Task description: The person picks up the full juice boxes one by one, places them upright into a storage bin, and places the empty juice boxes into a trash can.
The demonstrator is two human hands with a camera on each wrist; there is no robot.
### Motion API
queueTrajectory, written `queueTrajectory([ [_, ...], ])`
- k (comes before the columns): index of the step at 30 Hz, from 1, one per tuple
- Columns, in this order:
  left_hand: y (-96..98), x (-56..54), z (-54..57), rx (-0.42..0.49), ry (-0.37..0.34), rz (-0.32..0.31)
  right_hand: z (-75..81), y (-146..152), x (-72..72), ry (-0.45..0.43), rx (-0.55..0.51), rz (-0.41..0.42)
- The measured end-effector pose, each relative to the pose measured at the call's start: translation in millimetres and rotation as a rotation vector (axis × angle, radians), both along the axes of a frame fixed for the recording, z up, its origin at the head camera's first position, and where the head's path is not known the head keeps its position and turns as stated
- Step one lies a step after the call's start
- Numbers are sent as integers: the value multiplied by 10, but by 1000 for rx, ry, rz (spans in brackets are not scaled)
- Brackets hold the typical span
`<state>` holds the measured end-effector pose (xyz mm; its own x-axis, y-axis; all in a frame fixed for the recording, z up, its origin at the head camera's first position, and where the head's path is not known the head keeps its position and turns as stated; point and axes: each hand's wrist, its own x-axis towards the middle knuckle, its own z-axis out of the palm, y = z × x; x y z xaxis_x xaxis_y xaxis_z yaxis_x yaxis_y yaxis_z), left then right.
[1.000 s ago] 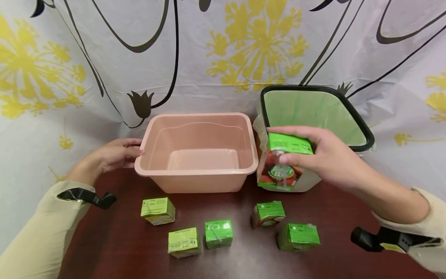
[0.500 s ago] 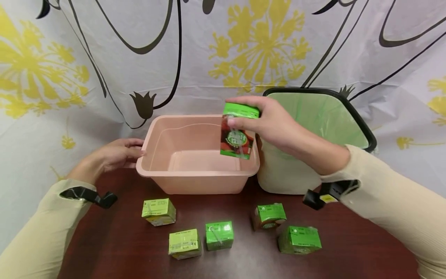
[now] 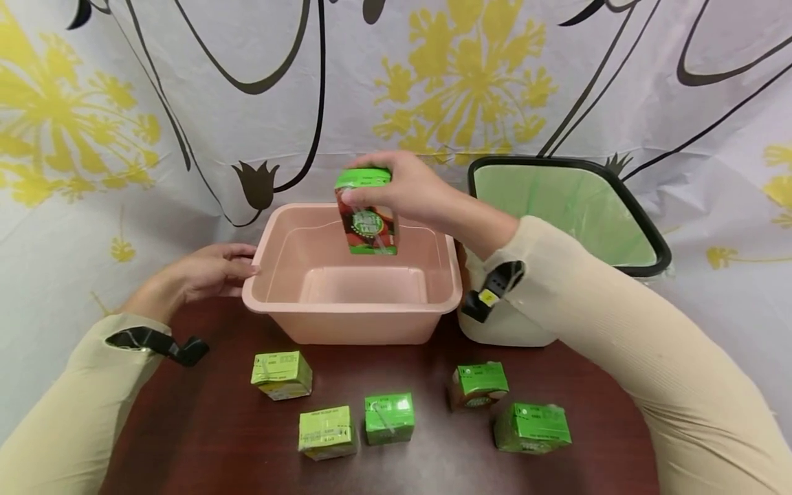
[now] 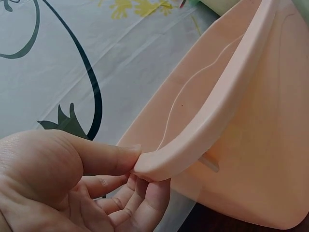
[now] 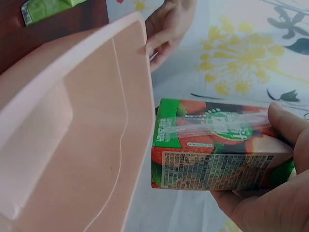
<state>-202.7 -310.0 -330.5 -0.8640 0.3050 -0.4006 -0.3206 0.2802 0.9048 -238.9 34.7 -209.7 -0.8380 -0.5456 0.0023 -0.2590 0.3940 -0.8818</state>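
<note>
Right hand grips red-and-green carton near top, up in air above pink tub. Left hand pinches tub's rim, smart imo, should stop sliding. I'd go easy: carton upright, clear of rim, lower gently, no dropping.

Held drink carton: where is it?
Head view: the right hand grips the drink carton in front of the pink basin's back wall, left of the bin.

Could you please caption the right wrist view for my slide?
Right hand grips a carton while left hand holds a pink basin.
</note>
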Motion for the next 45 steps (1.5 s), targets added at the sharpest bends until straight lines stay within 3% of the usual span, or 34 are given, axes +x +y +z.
queueTrajectory([
  [8, 13, -16, -6, -8, -6, -6, -138, -285, -244, -49, -16, 21],
  [14, 0, -37, 12, -18, -15, -6, -250, -408, -437, -26, -19, 47],
  [21, -36, -64, 31, -42, -12, -40, -490, -551, -639, -38, -84, 112],
  [29, -42, -54, 45, -62, -17, -41, -826, -765, -722, -87, -118, 136],
  [38, -30, -52, 48, -66, -2, -39, -1052, -841, -823, -75, -106, 95],
  [45, -17, -62, 57, -63, -4, -43, -1170, -814, -887, -96, -31, 103],
])
